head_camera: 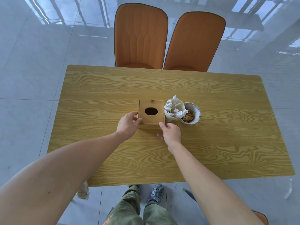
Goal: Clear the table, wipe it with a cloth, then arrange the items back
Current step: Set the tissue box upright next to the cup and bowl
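Glossy grey tiled floor (32, 78), two orange chairs (141, 34) pushed up to the far edge of a yellow wood-grain desk (211, 151). Head view, looking down: wooden tissue box (151, 112) near mid-desk, oval slot on top, no tissue showing. Just beside it on the right, touching or nearly so, a white cup (173, 109) stuffed with paper-wrapped sticks, then a white bowl (192, 115) of cigarette butts against the cup. Left hand (128, 123) curled around the box's near-left corner, thumb and fingers pinching its side. Right hand (170, 132) narrowed on the near-right corner, fingertips (161, 124) on the box's front edge. Both hands on the box; lifted or resting flat, cannot tell. Pale cloth (83, 189) hanging off the desk's near-left corner, below the left forearm.

Likely handling: box rigid and light, smooth-sided, lid possibly loose along the seam near the front, so best taken low by two opposite walls rather than by the top. Cup and bowl probably ceramic, breakable, contents ready to spill if tipped; best gripped around the body and kept level.
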